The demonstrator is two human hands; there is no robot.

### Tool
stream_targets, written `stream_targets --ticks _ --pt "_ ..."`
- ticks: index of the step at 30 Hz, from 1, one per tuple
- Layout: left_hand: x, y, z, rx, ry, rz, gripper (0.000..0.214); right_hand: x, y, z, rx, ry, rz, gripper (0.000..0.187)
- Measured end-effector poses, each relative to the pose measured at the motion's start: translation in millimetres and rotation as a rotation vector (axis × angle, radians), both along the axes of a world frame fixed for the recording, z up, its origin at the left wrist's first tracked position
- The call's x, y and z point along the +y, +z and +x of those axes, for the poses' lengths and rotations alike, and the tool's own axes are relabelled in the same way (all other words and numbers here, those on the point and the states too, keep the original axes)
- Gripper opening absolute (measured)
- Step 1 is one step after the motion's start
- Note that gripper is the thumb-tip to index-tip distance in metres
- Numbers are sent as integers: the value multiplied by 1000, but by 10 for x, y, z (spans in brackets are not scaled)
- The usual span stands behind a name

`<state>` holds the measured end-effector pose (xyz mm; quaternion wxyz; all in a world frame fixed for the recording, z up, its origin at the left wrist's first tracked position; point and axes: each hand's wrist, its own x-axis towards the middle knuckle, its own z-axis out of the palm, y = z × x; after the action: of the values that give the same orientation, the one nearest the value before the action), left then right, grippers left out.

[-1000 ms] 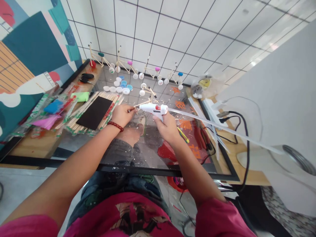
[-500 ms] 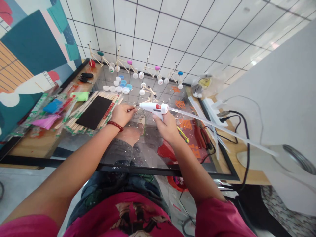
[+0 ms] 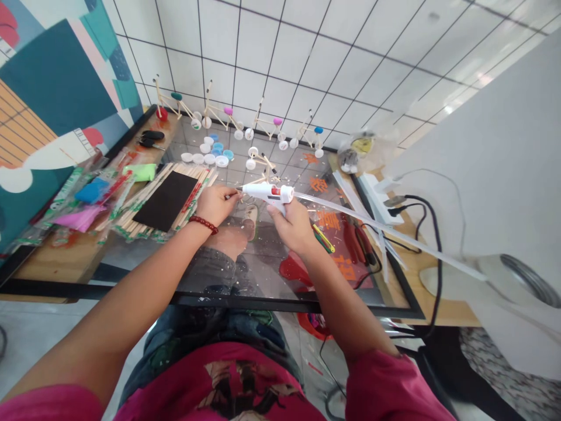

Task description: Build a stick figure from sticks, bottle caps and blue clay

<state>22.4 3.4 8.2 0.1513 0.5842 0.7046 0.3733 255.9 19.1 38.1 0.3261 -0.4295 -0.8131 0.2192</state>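
My right hand is closed round the grip of a white hot glue gun. A long clear glue stick trails from its back toward the right. The gun's nozzle points left at my left hand, which pinches a thin wooden stick right at the nozzle tip. Both hands hover over the glass tabletop. Just beyond them stands a partly built stick bicycle with white cap wheels.
Several finished stick bicycles line the tiled wall. White and blue bottle caps lie in front of them. Bundled sticks with a black sheet sit left, craft packets further left. Red pliers and black cables lie right.
The glue gun and my right hand have shifted slightly left, bringing the nozzle up to the stick in my left hand. The left hand has stayed put.
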Motion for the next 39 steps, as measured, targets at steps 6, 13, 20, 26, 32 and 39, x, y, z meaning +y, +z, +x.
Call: stream_targets --ticks 6,13,20,26,32,39 --pt "-10 36 -2 14 17 -24 12 22 -60 14 184 42 -141 32" --pt "-31 88 7 -47 61 -38 10 5 -38 28 328 89 -319 35" --pt "-37 97 3 -54 51 -39 11 59 -118 13 303 70 -220 32" --pt "-26 52 -12 -52 25 -9 10 81 -137 -27 164 43 -139 24" --pt "-29 57 -15 -57 24 -20 11 75 -107 -32 98 54 -110 24" --pt "-20 57 -7 -82 33 -26 11 69 -107 -22 81 42 -98 33"
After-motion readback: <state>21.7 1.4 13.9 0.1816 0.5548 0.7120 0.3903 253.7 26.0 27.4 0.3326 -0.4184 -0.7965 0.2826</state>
